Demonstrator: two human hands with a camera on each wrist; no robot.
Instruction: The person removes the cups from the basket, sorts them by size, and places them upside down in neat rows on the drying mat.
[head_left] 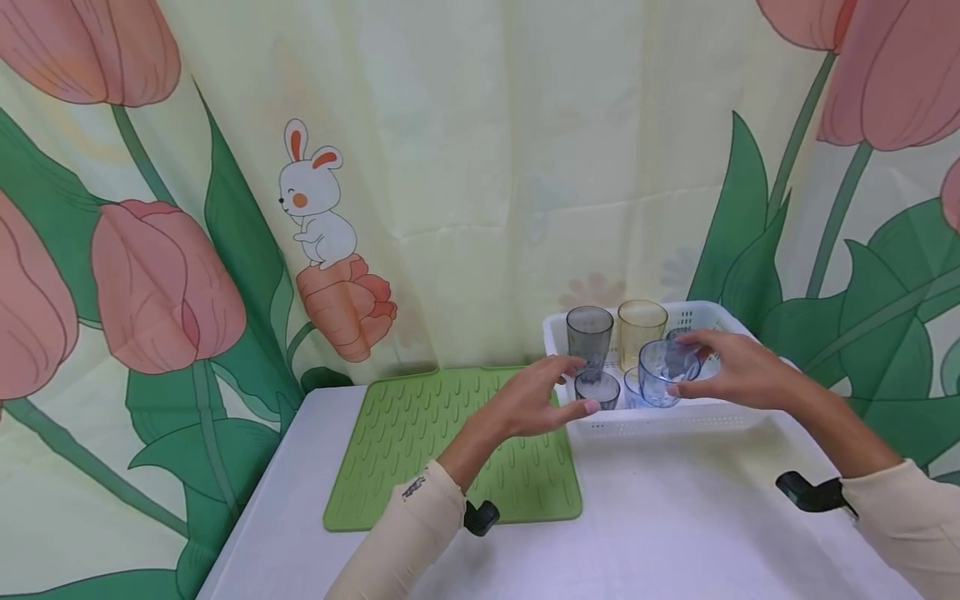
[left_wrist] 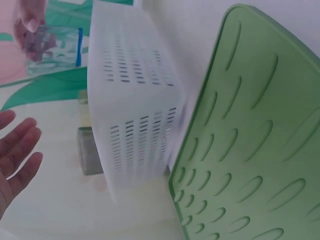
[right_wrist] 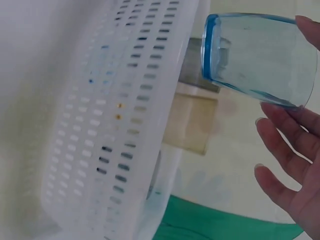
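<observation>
A clear blue-tinted glass point(head_left: 660, 379) is tilted above the front right part of a white basket point(head_left: 667, 419). My right hand point(head_left: 738, 372) pinches it between thumb and fingers; the right wrist view shows the glass point(right_wrist: 260, 57) with its thick blue base clear of the basket's rim. Near the basket's left end, my left hand point(head_left: 528, 400) is held with fingers spread and nothing in them. Close to its fingertips are a tall grey glass point(head_left: 590, 332) and a short grey glass point(head_left: 597, 390) in the basket.
A tall amber glass point(head_left: 642, 327) stands at the back of the basket, beside the grey one. Another blue glass point(head_left: 632, 390) is partly hidden behind the held one. Left of the basket lies a ridged green mat point(head_left: 397, 450) on the white table point(head_left: 645, 525). A printed curtain point(head_left: 510, 167) hangs behind.
</observation>
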